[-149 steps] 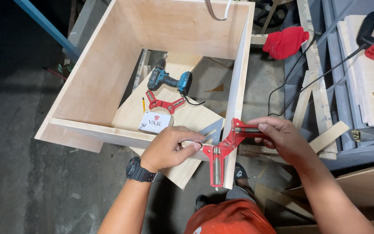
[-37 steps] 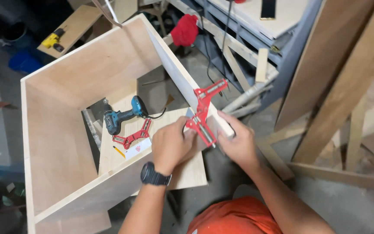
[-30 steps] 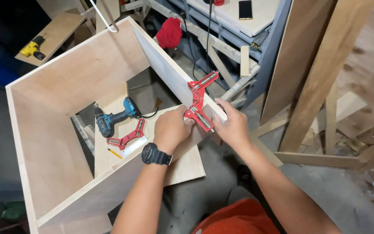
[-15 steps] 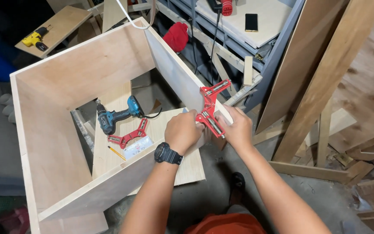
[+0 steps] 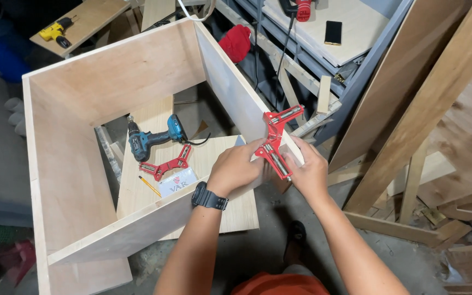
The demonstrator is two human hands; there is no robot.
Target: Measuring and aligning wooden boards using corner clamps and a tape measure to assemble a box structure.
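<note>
Both hands work at the near right corner of the large open plywood box frame (image 5: 110, 82) standing on the concrete floor (image 5: 269, 257). The red metal right-angle corner clamp (image 5: 275, 139) sits over that corner, where the right side panel meets the near front panel; its long axis runs from the near corner up and away toward the back right. The left hand (image 5: 236, 170), black wristwatch (image 5: 210, 196) on the wrist, is curled against the near panel's end just left of the clamp, fingers together and pressing wood and clamp body. The right hand (image 5: 308, 172) is on the clamp's right side, fingers closed round its lower screw handle end; thumb contact partly hidden. Both hands touch the clamp, the right one nearer its handle.

Inside the frame, on a loose pale plywood sheet (image 5: 203, 164) lying on the floor: a teal and black cordless drill (image 5: 151, 139), a second red corner clamp (image 5: 166, 166), a yellow pencil (image 5: 149, 186), a white card package (image 5: 177, 182). All well apart from the hands, to their left. A red cloth glove (image 5: 236, 42) lies beyond the right panel. Leaning wooden boards (image 5: 411, 109) stand close on the right, near the right forearm. A yellow drill (image 5: 55, 33) rests on a board far back left.
</note>
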